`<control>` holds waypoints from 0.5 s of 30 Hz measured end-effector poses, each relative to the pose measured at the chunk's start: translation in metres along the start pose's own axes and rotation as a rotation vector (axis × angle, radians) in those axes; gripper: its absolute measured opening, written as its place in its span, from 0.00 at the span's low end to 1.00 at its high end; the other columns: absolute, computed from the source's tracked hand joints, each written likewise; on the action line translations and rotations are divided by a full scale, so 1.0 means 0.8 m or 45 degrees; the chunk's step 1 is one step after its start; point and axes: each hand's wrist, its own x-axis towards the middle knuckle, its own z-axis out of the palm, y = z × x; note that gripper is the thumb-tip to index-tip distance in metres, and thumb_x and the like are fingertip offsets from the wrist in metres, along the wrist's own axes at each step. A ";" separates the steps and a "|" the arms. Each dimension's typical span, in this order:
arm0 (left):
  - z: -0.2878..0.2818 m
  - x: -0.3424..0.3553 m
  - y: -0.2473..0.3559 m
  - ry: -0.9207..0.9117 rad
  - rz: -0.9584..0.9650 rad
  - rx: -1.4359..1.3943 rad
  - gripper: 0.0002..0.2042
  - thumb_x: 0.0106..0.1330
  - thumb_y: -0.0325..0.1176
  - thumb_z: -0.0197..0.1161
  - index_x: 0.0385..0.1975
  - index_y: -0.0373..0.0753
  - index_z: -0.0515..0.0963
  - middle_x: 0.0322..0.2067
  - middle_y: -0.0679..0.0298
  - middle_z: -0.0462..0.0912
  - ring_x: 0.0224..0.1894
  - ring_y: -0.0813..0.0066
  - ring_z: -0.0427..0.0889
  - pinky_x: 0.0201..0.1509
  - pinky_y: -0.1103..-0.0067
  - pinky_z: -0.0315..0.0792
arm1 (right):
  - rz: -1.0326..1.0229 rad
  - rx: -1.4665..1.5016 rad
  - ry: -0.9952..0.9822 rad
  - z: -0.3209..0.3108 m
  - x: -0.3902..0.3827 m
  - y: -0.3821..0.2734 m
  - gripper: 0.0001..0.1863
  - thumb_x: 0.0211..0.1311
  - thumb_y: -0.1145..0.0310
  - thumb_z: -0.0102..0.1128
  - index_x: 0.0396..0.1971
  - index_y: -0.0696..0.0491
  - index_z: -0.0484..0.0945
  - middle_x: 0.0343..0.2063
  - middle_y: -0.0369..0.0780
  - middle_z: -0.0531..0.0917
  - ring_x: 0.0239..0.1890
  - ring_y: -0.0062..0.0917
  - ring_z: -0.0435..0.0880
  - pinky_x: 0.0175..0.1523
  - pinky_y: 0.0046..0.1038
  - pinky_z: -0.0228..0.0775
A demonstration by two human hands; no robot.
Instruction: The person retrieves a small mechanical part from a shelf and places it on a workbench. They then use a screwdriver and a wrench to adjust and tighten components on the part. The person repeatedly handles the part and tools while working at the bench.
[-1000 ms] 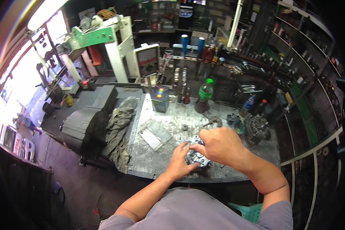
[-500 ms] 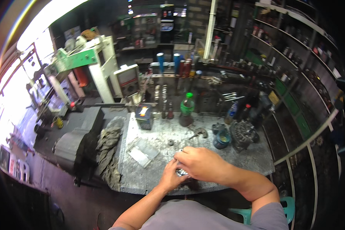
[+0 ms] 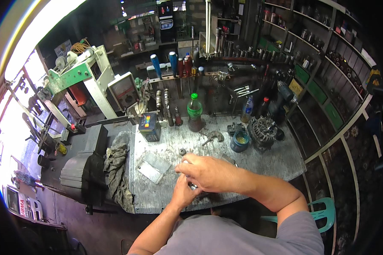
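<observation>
Left grip (image 3: 184, 194): metal part (image 3: 193, 186) is clasped, mostly hidden.
Right grip (image 3: 211, 173): curled over it; what is held cannot be told.
Surface (image 3: 168, 146): bottle (image 3: 195, 111) is seen beyond.

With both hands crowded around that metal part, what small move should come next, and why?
Probably raise the right hand slightly: it hides most of the metal part, leaving only a sliver visible, while the left hand sits at its left side.
</observation>
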 end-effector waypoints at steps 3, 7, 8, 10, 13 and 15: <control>0.001 0.002 0.000 -0.020 -0.015 -0.058 0.40 0.59 0.39 0.88 0.71 0.33 0.76 0.69 0.46 0.80 0.73 0.43 0.79 0.75 0.59 0.75 | 0.256 -0.230 -0.257 -0.002 0.000 -0.002 0.17 0.74 0.59 0.74 0.51 0.52 0.81 0.39 0.50 0.85 0.44 0.48 0.94 0.45 0.47 0.88; 0.002 0.002 -0.001 0.013 0.018 -0.005 0.40 0.59 0.38 0.87 0.71 0.33 0.75 0.68 0.46 0.81 0.71 0.46 0.81 0.73 0.61 0.76 | 0.071 -0.061 0.041 -0.001 -0.007 -0.006 0.20 0.74 0.54 0.74 0.48 0.54 0.80 0.36 0.48 0.87 0.39 0.46 0.95 0.42 0.45 0.89; 0.002 0.003 -0.002 0.040 0.075 -0.016 0.39 0.60 0.37 0.86 0.71 0.33 0.75 0.68 0.45 0.81 0.71 0.47 0.81 0.73 0.60 0.76 | 0.016 -0.108 0.113 0.000 -0.009 -0.008 0.20 0.75 0.53 0.73 0.47 0.55 0.80 0.36 0.48 0.88 0.39 0.46 0.95 0.41 0.44 0.88; 0.001 0.003 -0.002 -0.016 0.008 -0.047 0.38 0.61 0.37 0.85 0.70 0.34 0.76 0.68 0.45 0.81 0.71 0.47 0.81 0.72 0.60 0.76 | 0.099 -0.193 0.051 0.002 -0.011 -0.011 0.21 0.76 0.50 0.71 0.44 0.55 0.80 0.35 0.48 0.88 0.37 0.47 0.94 0.41 0.44 0.88; -0.001 0.002 -0.001 -0.146 -0.098 -0.014 0.35 0.62 0.38 0.84 0.68 0.34 0.78 0.68 0.45 0.80 0.72 0.46 0.80 0.73 0.59 0.76 | 0.286 -0.276 -0.124 0.002 -0.013 -0.013 0.17 0.77 0.56 0.71 0.46 0.55 0.79 0.38 0.49 0.88 0.40 0.47 0.95 0.42 0.44 0.89; -0.001 0.003 0.002 -0.055 0.033 0.167 0.33 0.62 0.39 0.85 0.66 0.34 0.80 0.67 0.45 0.81 0.71 0.46 0.80 0.72 0.59 0.76 | 0.160 -0.175 -0.038 0.002 -0.013 -0.011 0.16 0.78 0.57 0.71 0.46 0.55 0.79 0.38 0.49 0.88 0.40 0.46 0.95 0.42 0.44 0.89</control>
